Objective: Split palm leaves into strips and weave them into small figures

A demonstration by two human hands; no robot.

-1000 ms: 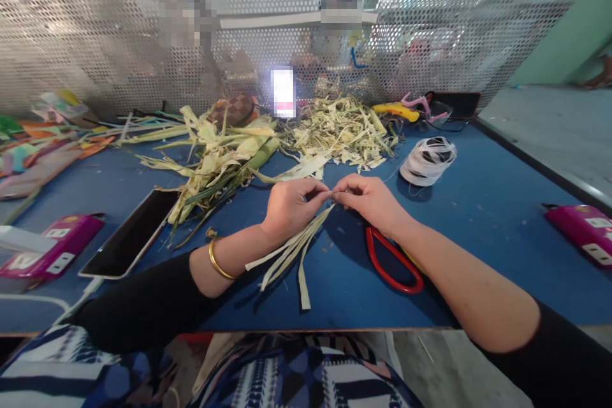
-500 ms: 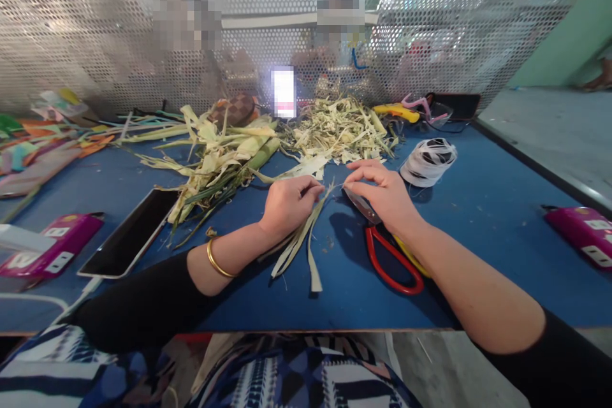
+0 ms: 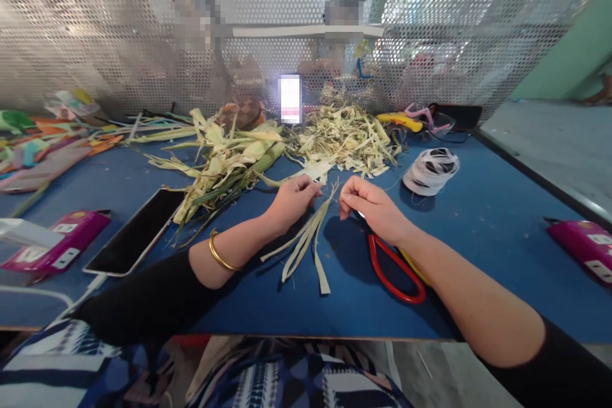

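A small bundle of pale dried husk strips [image 3: 306, 242] stands between my hands, its tied-looking top near my fingertips and its loose ends fanning down over the blue table. My left hand [image 3: 294, 201] is closed in a pinch on fine white thread just left of the bundle's top. Fingers curled, my right hand [image 3: 366, 204] pinches the thread on the other side; the strand is very thin and hard to follow. Beneath my right hand and wrist lie scissors with red handles [image 3: 396, 277], their blades mostly hidden. A spool of white thread [image 3: 431, 172] sits right of that hand.
Long husks [image 3: 224, 159] and a heap of shredded husk [image 3: 347, 137] lie behind my hands. A phone [image 3: 136, 233] and a purple power strip [image 3: 62, 239] are at left, another purple strip [image 3: 583, 242] at right. Perforated metal mesh [image 3: 287, 6] bounds the back; people are beyond it.
My right hand has lowered slightly and its fingers have curled in, where they were stretched further over the scissor blades. The strips now spread wider. The view has tilted a little.
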